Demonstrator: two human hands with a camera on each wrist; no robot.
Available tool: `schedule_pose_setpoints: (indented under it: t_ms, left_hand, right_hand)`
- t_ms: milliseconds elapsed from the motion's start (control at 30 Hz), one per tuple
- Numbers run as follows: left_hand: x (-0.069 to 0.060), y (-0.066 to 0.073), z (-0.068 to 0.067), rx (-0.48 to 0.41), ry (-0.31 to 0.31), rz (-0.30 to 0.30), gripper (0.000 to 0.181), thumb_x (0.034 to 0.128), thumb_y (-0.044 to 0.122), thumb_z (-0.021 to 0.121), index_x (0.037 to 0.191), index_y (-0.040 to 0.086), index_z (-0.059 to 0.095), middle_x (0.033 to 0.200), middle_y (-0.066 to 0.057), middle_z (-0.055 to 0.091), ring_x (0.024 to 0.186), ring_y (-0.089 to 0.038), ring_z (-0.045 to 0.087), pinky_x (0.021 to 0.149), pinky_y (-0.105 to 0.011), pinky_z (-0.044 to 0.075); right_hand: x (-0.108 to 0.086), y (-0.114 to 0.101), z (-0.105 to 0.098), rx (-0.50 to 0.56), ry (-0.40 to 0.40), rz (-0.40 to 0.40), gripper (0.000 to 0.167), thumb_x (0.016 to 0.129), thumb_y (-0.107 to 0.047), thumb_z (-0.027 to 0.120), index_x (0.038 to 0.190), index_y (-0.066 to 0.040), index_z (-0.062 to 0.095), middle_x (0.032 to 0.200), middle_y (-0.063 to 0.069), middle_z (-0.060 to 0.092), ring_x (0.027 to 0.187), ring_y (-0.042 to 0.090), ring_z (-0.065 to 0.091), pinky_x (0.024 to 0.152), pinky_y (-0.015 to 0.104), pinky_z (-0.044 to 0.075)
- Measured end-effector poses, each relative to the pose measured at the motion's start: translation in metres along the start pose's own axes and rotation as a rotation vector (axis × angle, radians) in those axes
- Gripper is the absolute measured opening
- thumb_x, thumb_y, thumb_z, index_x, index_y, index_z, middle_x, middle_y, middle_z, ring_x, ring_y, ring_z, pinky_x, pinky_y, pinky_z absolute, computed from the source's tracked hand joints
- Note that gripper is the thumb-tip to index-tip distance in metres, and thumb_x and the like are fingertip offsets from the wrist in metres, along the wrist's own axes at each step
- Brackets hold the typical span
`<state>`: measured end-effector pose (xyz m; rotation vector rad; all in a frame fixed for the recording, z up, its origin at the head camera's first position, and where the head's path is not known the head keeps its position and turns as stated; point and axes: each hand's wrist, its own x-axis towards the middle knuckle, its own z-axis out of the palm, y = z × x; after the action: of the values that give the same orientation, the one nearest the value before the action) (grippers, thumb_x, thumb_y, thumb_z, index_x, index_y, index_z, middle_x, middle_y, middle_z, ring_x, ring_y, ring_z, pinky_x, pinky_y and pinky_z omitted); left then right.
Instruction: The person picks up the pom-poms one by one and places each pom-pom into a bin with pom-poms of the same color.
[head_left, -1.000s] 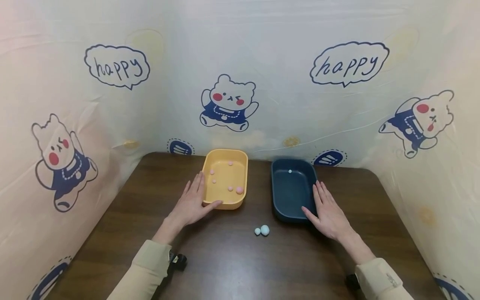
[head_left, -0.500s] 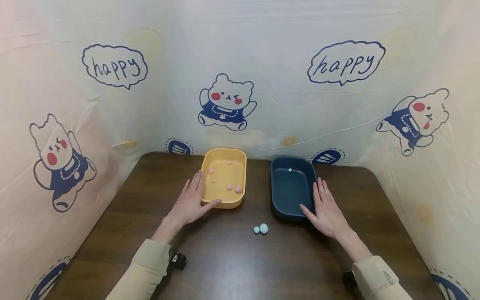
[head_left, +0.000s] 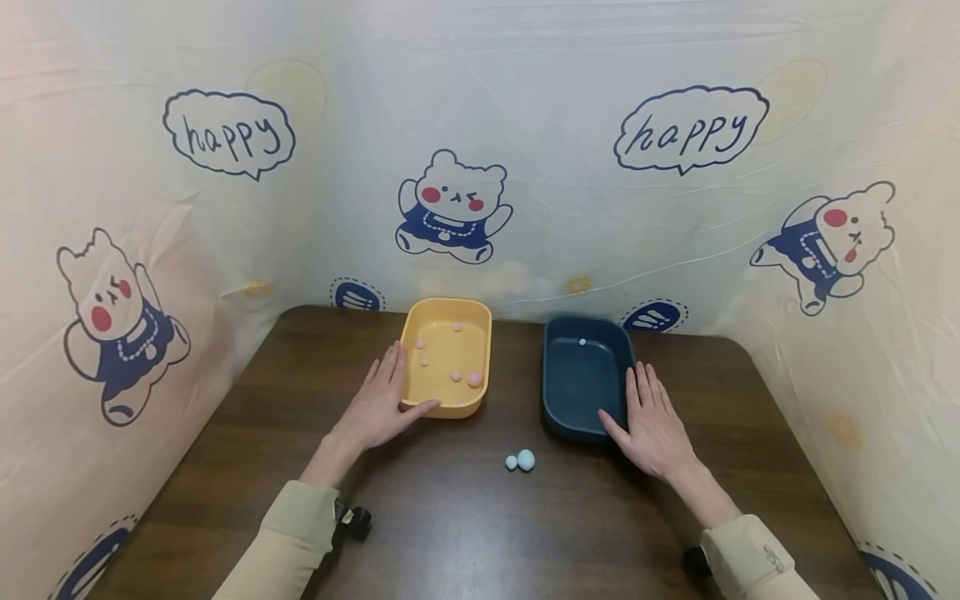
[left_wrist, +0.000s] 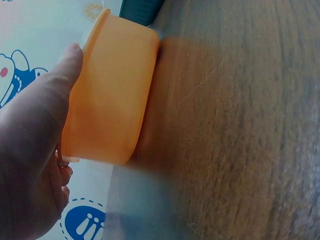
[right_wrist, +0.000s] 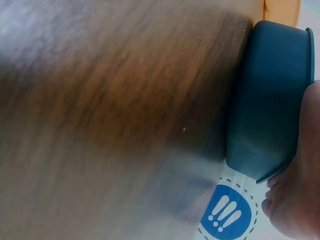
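My left hand (head_left: 375, 408) rests with straight fingers against the left side of the yellow tray (head_left: 446, 400), its thumb at the near rim. Several pink balls (head_left: 475, 380) lie inside that tray. With fingers extended, my right hand (head_left: 654, 425) touches the right side of the dark blue tray (head_left: 585, 392), the thumb over its near right corner. One small pale ball (head_left: 582, 342) is at the far end of the blue tray. Two light blue balls (head_left: 526, 460) sit side by side on the table, nearer than both trays. In the left wrist view the thumb lies along the yellow tray's rim (left_wrist: 100, 25).
The brown wooden table (head_left: 465, 517) carries both trays near its back edge, with a strip of wood between them. Behind and at both sides hangs a pale printed cloth (head_left: 555, 200). A black device (head_left: 356, 523) is at my left wrist.
Both hands keep their places on the trays. The head view has shifted very slightly; the trays and balls show no clear movement of their own.
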<state>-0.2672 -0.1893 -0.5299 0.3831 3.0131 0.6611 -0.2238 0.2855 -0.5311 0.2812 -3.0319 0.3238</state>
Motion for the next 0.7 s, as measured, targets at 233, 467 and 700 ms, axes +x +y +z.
schedule_pose_setpoints:
  t_ms: [233,467,700]
  left_hand:
    - [-0.001,0.001,-0.001,-0.013,-0.005,-0.003,0.128,0.0955,0.088,0.052,0.177,0.007,-0.005,0.187,-0.017,-0.005,0.175,-0.039,0.004,0.142,-0.06,0.012]
    - [-0.007,0.007,-0.002,-0.036,0.032,0.077,0.118,0.0997,0.079,0.059,0.178,0.008,0.005,0.188,-0.015,0.002,0.175,-0.035,0.009,0.142,-0.06,0.013]
    - [-0.03,0.036,-0.006,-0.055,0.148,0.301,0.08,0.1027,0.042,0.078,0.167,0.006,0.046,0.181,-0.017,0.033,0.168,-0.038,0.033,0.135,-0.062,0.031]
  right_hand:
    - [0.002,0.001,0.001,0.009,-0.01,-0.007,0.099,0.111,-0.06,0.05,0.168,0.015,0.021,0.181,0.035,0.014,0.169,0.053,0.015,0.137,0.067,0.022]
    - [0.002,0.003,0.002,0.022,-0.015,-0.019,0.099,0.111,-0.059,0.052,0.17,0.013,0.018,0.181,0.034,0.013,0.17,0.052,0.014,0.137,0.068,0.022]
    - [0.001,0.005,0.002,0.02,-0.014,-0.026,0.101,0.11,-0.061,0.052,0.17,0.012,0.017,0.182,0.033,0.012,0.17,0.051,0.014,0.137,0.068,0.023]
